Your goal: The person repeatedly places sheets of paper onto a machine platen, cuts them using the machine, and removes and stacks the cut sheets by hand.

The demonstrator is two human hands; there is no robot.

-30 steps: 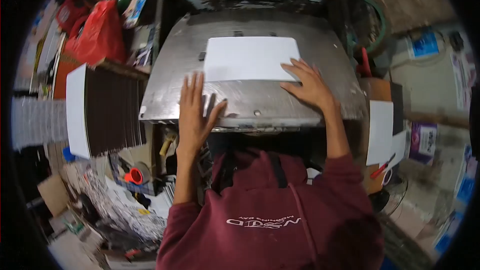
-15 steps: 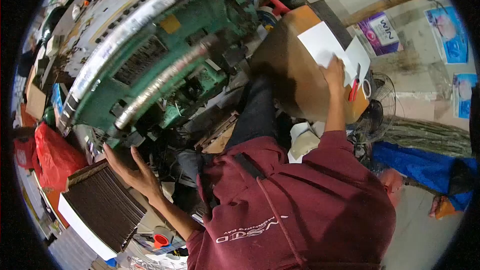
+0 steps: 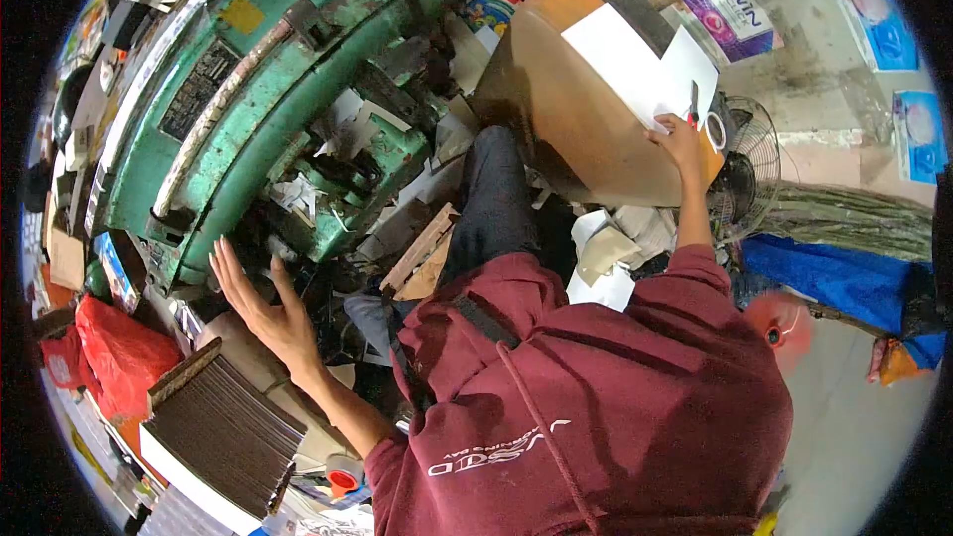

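My right hand (image 3: 679, 144) has its fingers closed on a red and dark utility knife (image 3: 693, 109), whose tip points away from me. It is over the right edge of a brown, box-like work surface (image 3: 551, 89). White paper (image 3: 617, 52) lies just past my fingers, with another white sheet (image 3: 690, 62) beside it. A white tape roll (image 3: 716, 131) sits right of the knife. My left hand (image 3: 260, 313) is raised with fingers spread, holding nothing, near the lower end of a green machine (image 3: 223, 179).
A stack of dark sheets (image 3: 228, 417) stands below my left hand, near a red plastic bag (image 3: 124, 357). Paper scraps (image 3: 606, 253) lie between my legs and the work surface. A fan (image 3: 749, 169) stands at the right, by a blue cloth (image 3: 824, 273).
My right hand has moved from the white paper to the utility knife and taken hold of it. My left hand stays open. The view has shifted, showing more of the machine.
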